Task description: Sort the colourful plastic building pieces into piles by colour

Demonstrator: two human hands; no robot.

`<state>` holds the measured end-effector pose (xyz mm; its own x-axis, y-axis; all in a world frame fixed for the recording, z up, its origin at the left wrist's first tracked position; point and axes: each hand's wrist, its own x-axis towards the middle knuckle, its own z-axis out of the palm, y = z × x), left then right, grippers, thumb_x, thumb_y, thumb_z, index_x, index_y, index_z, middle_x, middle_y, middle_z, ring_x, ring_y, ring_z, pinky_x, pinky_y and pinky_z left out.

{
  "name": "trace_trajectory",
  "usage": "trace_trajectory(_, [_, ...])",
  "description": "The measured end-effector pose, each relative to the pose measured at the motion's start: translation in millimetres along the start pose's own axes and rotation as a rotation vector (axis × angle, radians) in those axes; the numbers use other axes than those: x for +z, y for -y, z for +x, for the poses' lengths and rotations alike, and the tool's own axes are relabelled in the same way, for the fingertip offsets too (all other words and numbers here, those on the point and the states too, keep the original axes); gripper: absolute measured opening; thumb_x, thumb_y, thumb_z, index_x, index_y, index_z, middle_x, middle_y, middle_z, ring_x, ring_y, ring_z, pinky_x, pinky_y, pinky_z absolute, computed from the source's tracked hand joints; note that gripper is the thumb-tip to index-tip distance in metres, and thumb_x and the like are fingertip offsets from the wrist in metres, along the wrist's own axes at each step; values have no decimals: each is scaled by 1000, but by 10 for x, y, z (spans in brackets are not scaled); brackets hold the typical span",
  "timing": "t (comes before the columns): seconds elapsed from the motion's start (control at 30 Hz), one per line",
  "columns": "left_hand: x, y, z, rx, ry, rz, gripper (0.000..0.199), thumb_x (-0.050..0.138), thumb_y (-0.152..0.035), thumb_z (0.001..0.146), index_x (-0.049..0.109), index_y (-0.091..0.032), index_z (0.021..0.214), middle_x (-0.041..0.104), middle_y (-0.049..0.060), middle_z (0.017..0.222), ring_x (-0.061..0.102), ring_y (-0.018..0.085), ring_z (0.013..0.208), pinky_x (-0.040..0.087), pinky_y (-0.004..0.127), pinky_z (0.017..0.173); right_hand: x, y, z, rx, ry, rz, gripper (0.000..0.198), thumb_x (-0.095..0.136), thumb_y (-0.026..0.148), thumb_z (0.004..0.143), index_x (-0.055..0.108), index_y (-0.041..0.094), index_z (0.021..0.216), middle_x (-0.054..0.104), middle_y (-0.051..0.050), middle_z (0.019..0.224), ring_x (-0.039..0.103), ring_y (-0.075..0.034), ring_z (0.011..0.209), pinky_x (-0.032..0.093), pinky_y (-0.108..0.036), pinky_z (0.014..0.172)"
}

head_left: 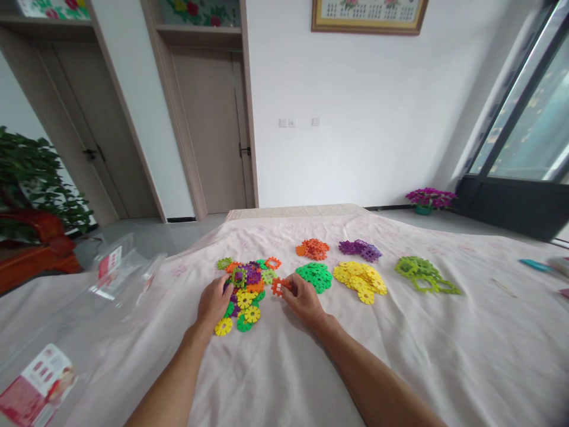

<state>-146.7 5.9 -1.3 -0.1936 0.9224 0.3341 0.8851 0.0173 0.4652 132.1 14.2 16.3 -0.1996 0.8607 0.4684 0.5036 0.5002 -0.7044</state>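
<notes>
1. The left hand (214, 300) rests on the near-left edge of a mixed pile (246, 290) of plastic snap pieces: yellow, green, purple and orange discs and squares heaped together on the pink cloth (284, 362) that covers the bed.
2. Its fingers lie spread and curled over the pile's edge; whether they pinch any one piece cannot be told.
3. The right hand (303, 298) holds an orange piece (278, 287) just right of the mixed pile, fingers clamped on its right edge, the piece barely off the cloth.
4. Beyond lie sorted heaps, one colour each: an orange heap (313, 249), a purple heap (360, 250), a green heap (315, 276) just beside the right hand, a yellow heap (360, 280) and, well to the right, a lime heap (422, 275).
5. Judged from this layout, the step in hand is sorting by colour, with one orange piece lifted out of the mix.
6. The next move likely calls for carrying it up past the green heap to the orange heap, without brushing the green pieces out of place.
7. The mixed pile is still sizeable, so the sorting looks well short of done.
8. A clear plastic bag (111, 279) lies at the left.
</notes>
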Motion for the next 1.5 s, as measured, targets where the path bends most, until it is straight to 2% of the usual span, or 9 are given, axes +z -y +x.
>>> trace_trajectory(0.23, [13, 13, 5, -5, -7, -1, 41, 42, -34, 94, 59, -19, 128, 65, 10, 131, 59, 23, 121, 42, 34, 105, 9, -6, -9, -22, 39, -39, 3, 49, 23, 80, 51, 21, 82, 55, 3, 67, 49, -12, 60, 33, -24, 58])
trace_trajectory(0.47, [25, 27, 7, 4, -10, -4, 43, 41, -35, 94, 59, -17, 129, 64, 11, 132, 59, 24, 122, 42, 35, 106, -27, 38, -43, -50, 77, -95, 6, 46, 18, 77, 48, 22, 81, 50, 4, 66, 45, -13, 60, 30, -24, 58])
trace_trajectory(0.77, [13, 15, 5, -17, 2, -2, 43, 41, -35, 94, 59, -17, 129, 64, 10, 133, 59, 23, 122, 43, 34, 105, -49, 93, -49, -54, 79, -113, 8, 44, 17, 75, 44, 23, 80, 46, 4, 64, 41, -13, 58, 25, -25, 56])
trace_trajectory(1.07, [23, 20, 9, -12, -1, 10, 43, 41, -34, 94, 59, -17, 129, 64, 10, 132, 59, 23, 122, 42, 33, 106, -43, 72, -62, -65, 82, -163, 7, 45, 18, 75, 45, 22, 81, 49, 4, 64, 42, -13, 57, 23, -26, 55])
trace_trajectory(1.27, [30, 31, 5, -5, -5, 4, 44, 41, -35, 94, 59, -16, 129, 65, 10, 131, 59, 22, 121, 42, 32, 105, -22, 10, -43, -56, 51, -86, 6, 47, 20, 80, 49, 21, 85, 52, 3, 69, 47, -13, 62, 27, -25, 58])
trace_trajectory(1.5, [19, 18, 2, 7, -12, 9, 42, 42, -33, 94, 59, -17, 128, 65, 10, 130, 59, 22, 121, 42, 33, 105, 29, -78, -12, -3, 2, 9, 17, 49, 21, 80, 55, 20, 95, 56, 3, 74, 51, -14, 66, 34, -24, 62])
